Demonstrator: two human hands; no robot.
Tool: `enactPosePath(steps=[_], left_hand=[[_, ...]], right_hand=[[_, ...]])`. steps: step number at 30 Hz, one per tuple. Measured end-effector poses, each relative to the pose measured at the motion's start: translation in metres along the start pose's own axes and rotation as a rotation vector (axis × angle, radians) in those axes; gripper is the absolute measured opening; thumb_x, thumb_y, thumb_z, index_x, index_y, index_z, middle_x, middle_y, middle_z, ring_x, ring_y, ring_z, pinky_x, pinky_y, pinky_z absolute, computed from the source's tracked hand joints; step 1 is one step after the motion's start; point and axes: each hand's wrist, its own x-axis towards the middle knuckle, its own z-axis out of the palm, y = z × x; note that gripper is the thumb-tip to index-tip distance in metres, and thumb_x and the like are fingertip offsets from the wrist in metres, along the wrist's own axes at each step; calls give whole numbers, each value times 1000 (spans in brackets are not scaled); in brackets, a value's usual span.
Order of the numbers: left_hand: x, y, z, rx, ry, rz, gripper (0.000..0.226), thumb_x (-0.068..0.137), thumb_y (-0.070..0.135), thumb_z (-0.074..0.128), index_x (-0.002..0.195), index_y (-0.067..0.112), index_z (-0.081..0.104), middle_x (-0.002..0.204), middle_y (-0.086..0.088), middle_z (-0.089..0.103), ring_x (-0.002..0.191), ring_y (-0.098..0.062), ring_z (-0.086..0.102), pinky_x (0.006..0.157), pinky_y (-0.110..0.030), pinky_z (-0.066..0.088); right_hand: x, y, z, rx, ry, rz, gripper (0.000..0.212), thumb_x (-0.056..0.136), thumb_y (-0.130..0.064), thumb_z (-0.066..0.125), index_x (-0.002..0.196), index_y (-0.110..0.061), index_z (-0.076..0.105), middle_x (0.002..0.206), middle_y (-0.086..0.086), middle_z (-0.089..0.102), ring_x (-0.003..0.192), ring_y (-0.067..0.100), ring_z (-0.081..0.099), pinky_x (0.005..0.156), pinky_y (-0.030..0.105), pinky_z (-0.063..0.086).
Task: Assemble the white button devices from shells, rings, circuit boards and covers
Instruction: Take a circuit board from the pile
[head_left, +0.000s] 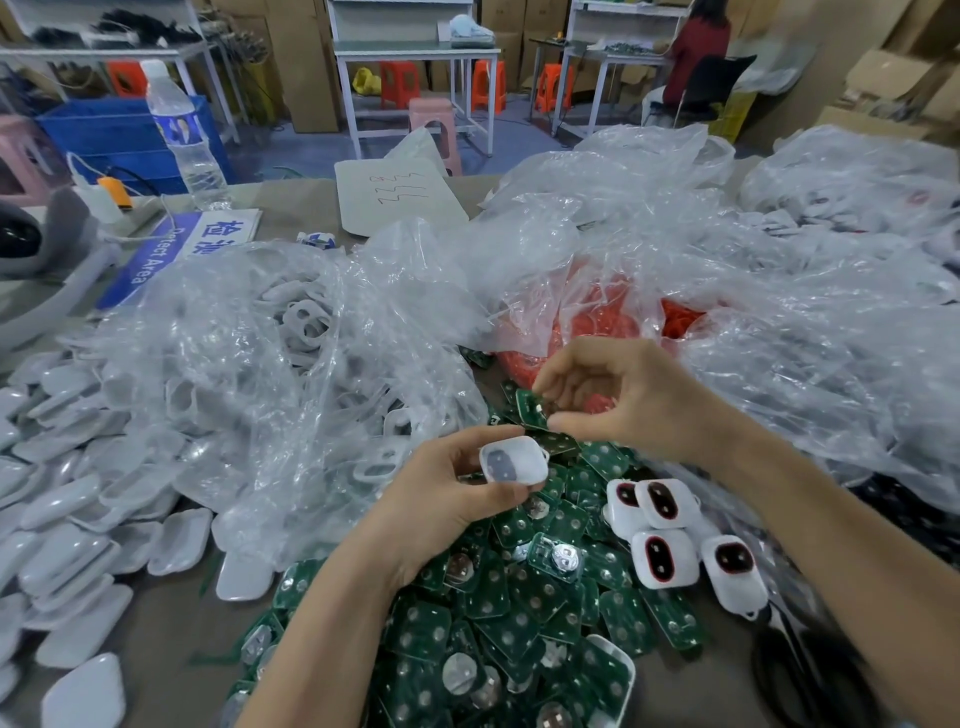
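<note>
The left hand (447, 499) grips a white shell (514, 460) steady, seemingly ready for the circuit board (531, 408) the right hand (623, 400) pinches.

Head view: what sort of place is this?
Probably a small electronics assembly workshop. Green circuit boards are heaped on the table, white covers pile at left, and workbenches with plastic stools stand behind. The left hand holds a white shell; the right hand pinches a board.

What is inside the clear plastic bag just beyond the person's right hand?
A heap of red parts shows through the clear bag. Crumpled plastic blurs their shapes, and the right hand, pinching a green circuit board, covers the bag's near edge.
</note>
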Motion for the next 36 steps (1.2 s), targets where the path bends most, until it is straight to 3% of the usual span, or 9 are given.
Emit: enactPosePath(steps=[3, 5, 8, 13, 16, 19, 29, 36], left_hand=[[0, 0, 0, -7, 3, -7, 42, 79, 12, 78, 115, 29, 68, 105, 4, 72, 97, -17, 68, 86, -22, 54], [0, 0, 0, 4, -11, -10, 43, 80, 13, 78, 120, 23, 66, 107, 0, 71, 97, -18, 67, 90, -26, 53], [-1, 2, 0, 1, -36, 24, 36, 80, 12, 77, 110, 31, 70, 98, 2, 73, 89, -13, 68, 86, -25, 54], [-2, 4, 1, -4, -10, 38, 42, 78, 13, 79, 94, 52, 70, 93, 7, 74, 85, -10, 69, 83, -22, 54], [-3, 4, 3, 19, 17, 42, 42, 78, 16, 79, 101, 49, 69, 96, 6, 74, 86, -9, 68, 86, -25, 53], [-4, 6, 3, 31, 21, 35, 42, 79, 16, 79, 96, 53, 68, 96, 11, 73, 88, -5, 69, 83, -20, 50], [-5, 9, 5, 32, 2, 25, 42, 80, 15, 77, 107, 44, 66, 104, 8, 74, 97, -11, 68, 97, -31, 50], [-3, 7, 5, 19, -22, 4, 41, 80, 15, 77, 111, 40, 67, 107, 9, 73, 102, -6, 68, 95, -26, 49]], right_hand=[[-3, 3, 4, -16, -17, -19, 23, 75, -7, 78, 92, -20, 69, 81, -6, 65, 75, 9, 62, 74, 27, 56], [-4, 5, 14, -71, -40, -48, 22, 75, -8, 78, 93, -18, 70, 79, -9, 62, 69, 8, 56, 66, 24, 52], [-6, 10, 24, -66, -51, -53, 22, 75, -8, 80, 92, -18, 69, 76, -13, 58, 66, 6, 50, 62, 19, 46], [-7, 17, 29, -13, -71, -36, 28, 75, -5, 79, 93, -17, 61, 84, -5, 65, 70, 10, 53, 66, 22, 47], [-8, 18, 30, 4, -70, -41, 31, 75, -4, 79, 94, -18, 58, 86, -3, 65, 74, 19, 56, 70, 29, 51], [-9, 19, 30, 19, -66, -45, 32, 75, -5, 79, 96, -16, 58, 88, -1, 66, 76, 23, 57, 74, 35, 52], [-7, 19, 29, -2, -68, -46, 31, 75, -3, 79, 94, -15, 59, 87, -3, 65, 78, 17, 60, 77, 36, 53], [-6, 17, 28, -153, -87, -57, 28, 76, -12, 80, 90, -26, 60, 82, -14, 61, 77, 8, 55, 73, 18, 47]])
